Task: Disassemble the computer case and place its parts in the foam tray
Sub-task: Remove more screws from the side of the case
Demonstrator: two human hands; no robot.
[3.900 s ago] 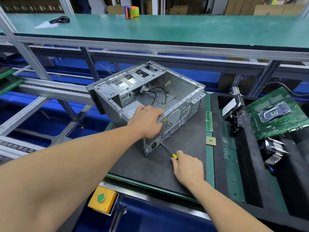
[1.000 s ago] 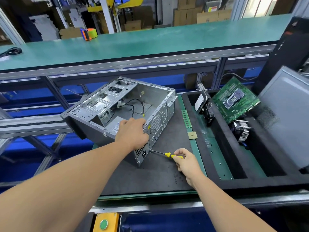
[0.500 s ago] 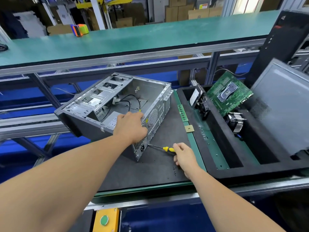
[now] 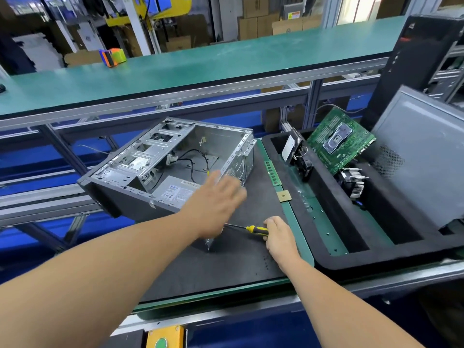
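- The open grey metal computer case lies on a dark mat covering the green-edged worktop.
- The black foam tray beside it holds a green motherboard.
- Left hand, blurred, spreads flat over the case.
- Right hand grips a yellow-handled screwdriver.
- Behind runs a long green bench, with cardboard boxes beyond.

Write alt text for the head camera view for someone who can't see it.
A person's right hand grips a yellow-handled screwdriver at the rear of an open grey metal computer case lying on a dark mat, while the blurred left hand hovers open. A black foam tray with a green circuit board sits right.
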